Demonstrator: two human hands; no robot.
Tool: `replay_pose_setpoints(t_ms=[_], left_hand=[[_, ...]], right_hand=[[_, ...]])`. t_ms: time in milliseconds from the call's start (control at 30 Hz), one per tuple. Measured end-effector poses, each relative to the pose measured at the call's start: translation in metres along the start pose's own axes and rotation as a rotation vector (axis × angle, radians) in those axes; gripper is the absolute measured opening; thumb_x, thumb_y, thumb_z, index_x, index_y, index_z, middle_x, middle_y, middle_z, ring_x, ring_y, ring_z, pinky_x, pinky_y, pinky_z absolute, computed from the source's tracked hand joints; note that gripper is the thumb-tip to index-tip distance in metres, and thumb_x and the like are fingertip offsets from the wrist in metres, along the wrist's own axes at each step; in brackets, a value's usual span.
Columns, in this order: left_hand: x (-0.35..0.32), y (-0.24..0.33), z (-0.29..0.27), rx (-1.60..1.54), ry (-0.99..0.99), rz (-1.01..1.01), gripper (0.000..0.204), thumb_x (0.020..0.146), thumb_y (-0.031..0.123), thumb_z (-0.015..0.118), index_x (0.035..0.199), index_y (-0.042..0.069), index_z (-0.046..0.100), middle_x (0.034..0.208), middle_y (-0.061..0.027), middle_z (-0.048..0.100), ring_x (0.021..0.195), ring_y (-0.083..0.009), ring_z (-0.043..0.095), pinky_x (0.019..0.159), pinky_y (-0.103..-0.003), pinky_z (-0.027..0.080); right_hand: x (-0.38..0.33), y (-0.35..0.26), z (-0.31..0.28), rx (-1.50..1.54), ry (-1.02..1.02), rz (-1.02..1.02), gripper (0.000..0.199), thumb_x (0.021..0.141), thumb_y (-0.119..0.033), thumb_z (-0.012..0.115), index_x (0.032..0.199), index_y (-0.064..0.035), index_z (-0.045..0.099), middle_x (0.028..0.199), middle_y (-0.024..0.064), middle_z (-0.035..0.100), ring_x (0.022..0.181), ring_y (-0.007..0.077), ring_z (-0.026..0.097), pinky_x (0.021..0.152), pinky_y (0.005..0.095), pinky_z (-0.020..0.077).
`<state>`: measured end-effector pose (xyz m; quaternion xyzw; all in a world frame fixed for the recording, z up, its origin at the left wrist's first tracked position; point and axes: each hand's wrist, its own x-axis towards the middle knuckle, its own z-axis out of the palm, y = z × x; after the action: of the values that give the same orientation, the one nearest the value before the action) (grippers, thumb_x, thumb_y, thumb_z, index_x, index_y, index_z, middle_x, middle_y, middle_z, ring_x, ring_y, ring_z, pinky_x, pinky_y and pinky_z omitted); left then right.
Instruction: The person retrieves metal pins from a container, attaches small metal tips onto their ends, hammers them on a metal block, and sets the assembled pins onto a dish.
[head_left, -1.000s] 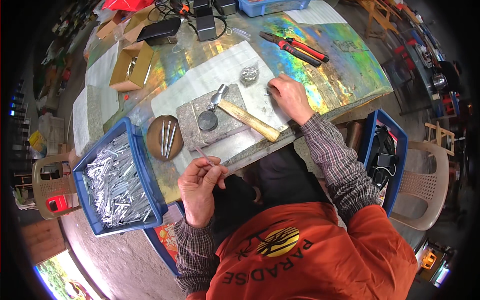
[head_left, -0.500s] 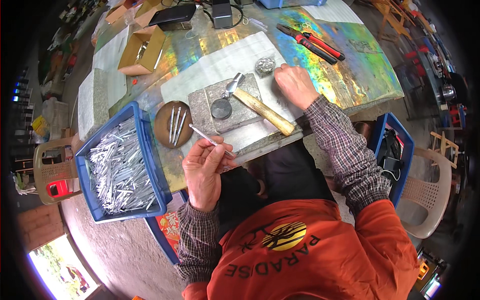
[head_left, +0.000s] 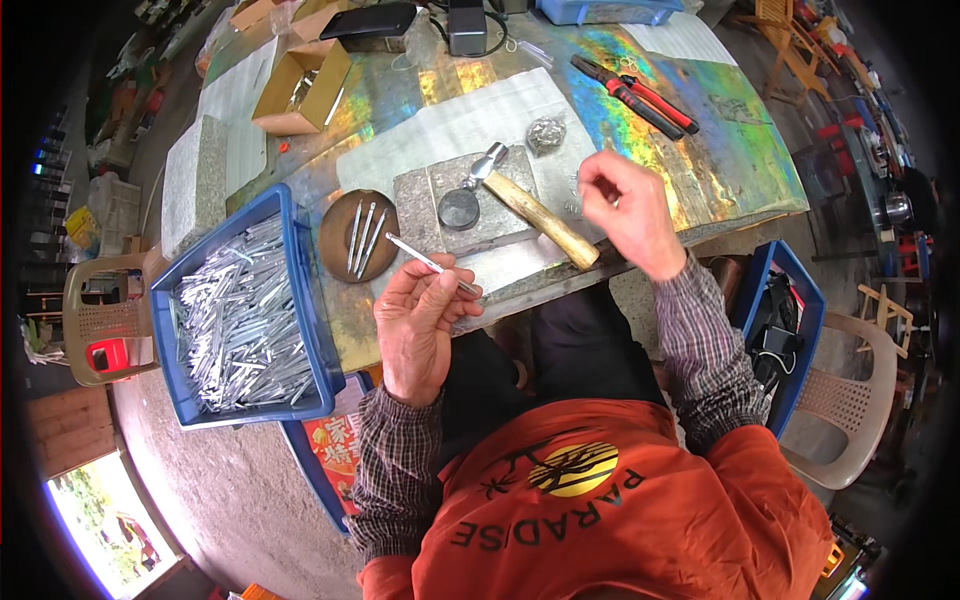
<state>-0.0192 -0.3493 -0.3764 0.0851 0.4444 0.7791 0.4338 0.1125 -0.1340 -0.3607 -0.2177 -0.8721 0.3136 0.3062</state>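
Note:
My left hand (head_left: 418, 320) pinches a slim silver metal stick (head_left: 412, 250) between thumb and fingers, its narrow tip pointing up and left. Over the bench's near edge, my right hand (head_left: 632, 215) is raised with thumb and curled fingers together; what they hold, if anything, is too small to make out. Between the hands a wooden-handled hammer (head_left: 540, 220) lies across a grey stone block (head_left: 415, 197), its head beside a dark round disc (head_left: 459, 209). Three similar sticks rest on a round brown dish (head_left: 338, 260). Tiny loose pieces (head_left: 573, 208) lie beside my right hand.
At left, a blue bin (head_left: 320, 350) is heaped with silver sticks (head_left: 240, 320). A clear bag of small metal parts (head_left: 546, 136) sits beyond the block. Red-handled pliers (head_left: 640, 100) lie far right, a cardboard box (head_left: 300, 95) far left. Another blue bin (head_left: 818, 320) stands at right.
My right hand has moved back toward me and right, away from beside the bag, turning at the wrist. The left hand keeps the metal stick in nearly the same place.

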Motion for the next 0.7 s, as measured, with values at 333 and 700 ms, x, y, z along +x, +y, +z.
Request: replay_pose_setpoints(t_ms=[333, 700], left_hand=[[-0.004, -0.007, 0.009, -0.118, -0.017, 0.046, 0.015, 0.088, 0.002, 0.058, 0.102, 0.001, 0.055, 0.091, -0.0160, 0.064, 0.078, -0.0228, 0.065, 0.064, -0.031, 0.056], [-0.008, -0.014, 0.010, -0.183, -0.018, 0.129, 0.014, 0.089, 0.001, 0.055, 0.102, 0.004, 0.055, 0.105, -0.0093, 0.059, 0.086, -0.0195, 0.064, 0.068, -0.033, 0.058]], right_hand=[[-0.044, -0.066, 0.030, 0.742, -0.263, 0.170, 0.011, 0.084, 0.006, 0.055, 0.093, 0.0031, 0.061, 0.086, 0.0061, 0.059, 0.067, 0.0086, 0.059, 0.055, 0.0194, 0.0465], [-0.055, -0.079, 0.051, 0.704, -0.081, 0.195, 0.014, 0.081, 0.007, 0.058, 0.092, -0.0008, 0.056, 0.074, 0.0010, 0.056, 0.064, 0.0044, 0.054, 0.055, 0.0204, 0.0440]])
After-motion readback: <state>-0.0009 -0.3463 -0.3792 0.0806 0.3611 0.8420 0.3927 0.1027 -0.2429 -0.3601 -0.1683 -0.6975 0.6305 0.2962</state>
